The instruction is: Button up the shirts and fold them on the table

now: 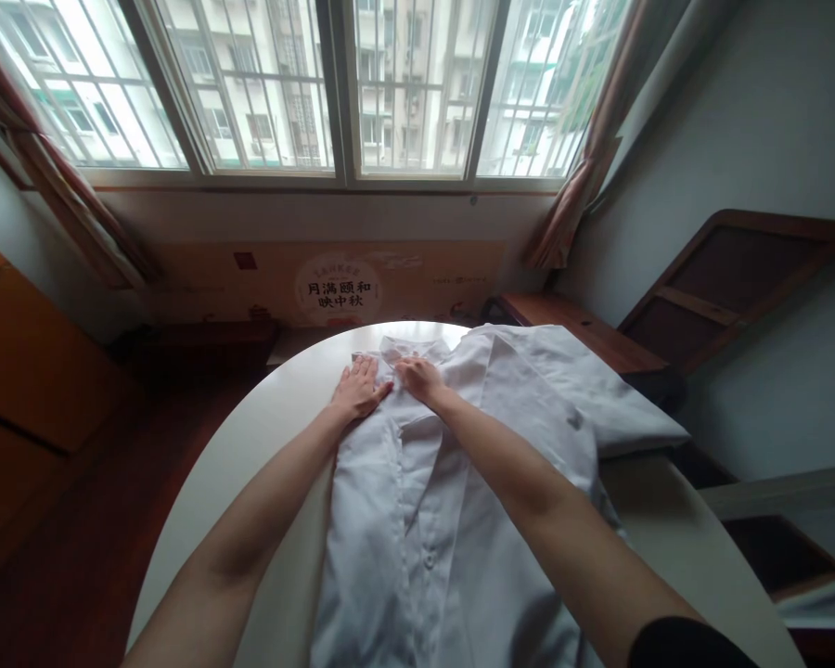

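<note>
A white button-up shirt [372, 557] lies spread on a round white table [250, 417], its collar toward the window. My left hand [362, 388] rests flat on the shirt's left shoulder beside the collar, fingers stretched out. Close to it, my right hand [421, 378] is at the collar with its fingers bent and pressed together on the cloth. The shirt's left edge runs fairly straight down the table, and no sleeve shows on that side. Its right sleeve spreads out toward the table's right edge. Buttons run down the front placket between my forearms.
Barred windows [410, 93] fill the far wall above a printed orange panel [237, 278]. A wooden chair [702, 288] leans at the right near a brown wooden bench [584, 325]. An orange-brown cabinet [28, 399] stands at the left; tied curtains hang at both sides.
</note>
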Tool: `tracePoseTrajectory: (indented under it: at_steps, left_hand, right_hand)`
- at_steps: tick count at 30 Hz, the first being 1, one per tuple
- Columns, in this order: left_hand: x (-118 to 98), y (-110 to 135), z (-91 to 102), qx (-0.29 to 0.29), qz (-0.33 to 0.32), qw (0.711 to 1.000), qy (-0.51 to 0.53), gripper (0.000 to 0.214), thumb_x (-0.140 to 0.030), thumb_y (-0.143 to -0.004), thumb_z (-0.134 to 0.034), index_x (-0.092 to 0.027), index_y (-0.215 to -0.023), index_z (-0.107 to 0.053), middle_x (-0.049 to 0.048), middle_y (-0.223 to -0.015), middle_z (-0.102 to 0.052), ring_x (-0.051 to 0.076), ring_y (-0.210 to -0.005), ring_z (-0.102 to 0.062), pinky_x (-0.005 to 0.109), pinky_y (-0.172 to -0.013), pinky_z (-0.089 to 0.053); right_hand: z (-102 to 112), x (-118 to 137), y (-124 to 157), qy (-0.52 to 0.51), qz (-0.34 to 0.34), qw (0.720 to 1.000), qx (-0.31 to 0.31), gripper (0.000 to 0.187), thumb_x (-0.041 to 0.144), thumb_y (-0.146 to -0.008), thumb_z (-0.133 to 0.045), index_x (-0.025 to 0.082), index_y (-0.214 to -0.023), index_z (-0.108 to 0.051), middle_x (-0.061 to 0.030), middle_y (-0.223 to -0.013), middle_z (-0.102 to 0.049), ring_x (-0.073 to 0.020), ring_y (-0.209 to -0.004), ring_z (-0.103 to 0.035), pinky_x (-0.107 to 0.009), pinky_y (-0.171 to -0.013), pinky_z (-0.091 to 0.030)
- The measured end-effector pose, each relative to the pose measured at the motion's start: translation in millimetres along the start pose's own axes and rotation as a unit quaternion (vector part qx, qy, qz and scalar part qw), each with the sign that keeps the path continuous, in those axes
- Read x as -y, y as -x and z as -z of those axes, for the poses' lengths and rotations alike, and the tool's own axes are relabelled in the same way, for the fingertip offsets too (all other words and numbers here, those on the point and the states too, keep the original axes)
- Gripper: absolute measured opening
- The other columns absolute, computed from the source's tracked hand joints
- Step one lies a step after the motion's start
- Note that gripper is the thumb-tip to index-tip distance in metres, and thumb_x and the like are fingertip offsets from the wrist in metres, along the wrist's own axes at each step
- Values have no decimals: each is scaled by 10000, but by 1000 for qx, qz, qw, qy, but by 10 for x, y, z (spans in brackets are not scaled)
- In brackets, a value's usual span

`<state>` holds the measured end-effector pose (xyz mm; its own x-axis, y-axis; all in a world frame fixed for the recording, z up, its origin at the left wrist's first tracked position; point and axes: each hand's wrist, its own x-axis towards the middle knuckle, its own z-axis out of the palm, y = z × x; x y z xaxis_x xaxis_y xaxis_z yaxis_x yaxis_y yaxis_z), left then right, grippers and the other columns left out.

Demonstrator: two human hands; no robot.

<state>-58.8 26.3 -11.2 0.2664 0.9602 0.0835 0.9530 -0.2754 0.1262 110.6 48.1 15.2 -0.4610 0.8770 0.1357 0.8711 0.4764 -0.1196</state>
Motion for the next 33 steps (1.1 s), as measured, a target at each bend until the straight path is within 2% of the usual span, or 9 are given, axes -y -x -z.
tracePoseTrajectory:
  at_steps: [6,11,16,18,22,25,28,30,33]
  left_hand:
    - [-61,-25,27,19,-18,1000,-13,784,-679,-851,-148,-198,-1463,-248,85,-1537,-204,294,-1427,-79,572,-1111,-89]
    - [-108,-99,57,39,2,999,-13,787,-687,-841,-154,-215,-1464,-243,84,-1540,-194,311,-1425,-78,605,-1093,-101]
    - [-72,-146,88,61,-3,998,-4,841,-711,-813,-215,-200,-1480,-182,87,-1550,-132,296,-1429,-62,593,-1096,-100]
    - [-54,-153,98,62,-6,998,-12,857,-725,-802,-224,-207,-1483,-168,90,-1550,-130,294,-1428,-68,588,-1098,-96]
    - [73,-132,123,57,8,998,-31,884,-748,-791,-222,-201,-1483,-171,96,-1547,-140,297,-1428,-69,589,-1103,-63]
    - [301,-92,179,57,16,997,-40,878,-742,-801,-221,-188,-1481,-181,93,-1545,-158,303,-1425,-77,603,-1100,-43]
    - [481,-61,284,42,37,997,-59,820,-701,-829,-268,-180,-1462,-249,97,-1533,-213,326,-1414,-109,601,-1100,-49]
    - [445,-33,362,4,44,996,-81,780,-646,-855,-319,-141,-1448,-282,120,-1525,-231,347,-1410,-100,603,-1097,-3]
    - [76,108,419,-55,15,994,-95,719,-552,-900,-325,-111,-1461,-232,120,-1546,-154,329,-1422,-18,560,-1103,88]
  right_hand:
    - [100,91,-124,10,-50,998,-47,367,169,-959,-260,72,-1173,-542,-194,-1159,-605,-249,-1093,-545,-347,-935,-381]
    - [13,114,-67,-10,-9,1000,-14,335,231,-974,-304,107,-1130,-573,-141,-1141,-635,-201,-1082,-565,-307,-976,-359]
    - [-87,-7,92,-56,0,998,36,436,330,-987,-279,138,-1347,-433,-102,-1442,-406,-203,-1360,-309,-373,-1111,-229]
    - [-41,-43,216,-96,8,994,56,455,329,-988,-258,124,-1357,-428,-101,-1450,-394,-203,-1369,-295,-372,-1116,-236]
    - [227,-183,737,-120,32,992,32,438,328,-942,-395,120,-1320,-474,-126,-1397,-460,-207,-1328,-365,-348,-1095,-288]
    - [454,-407,1323,-72,-3,994,-80,496,351,-874,-509,146,-1322,-465,-148,-1422,-409,-267,-1342,-324,-444,-1098,-270]
    - [541,-615,1914,-54,-107,975,-185,558,363,-865,-487,146,-1370,-395,-164,-1428,-379,-295,-1348,-299,-493,-1081,-288]
    - [497,-652,2270,-56,-151,966,-204,617,394,-878,-449,151,-1426,-301,-161,-1447,-350,-297,-1355,-291,-497,-1074,-303]
    - [355,-512,2744,-18,-130,976,-171,660,444,-903,-405,178,-1473,-201,-136,-1519,-222,-299,-1396,-203,-497,-1094,-270]
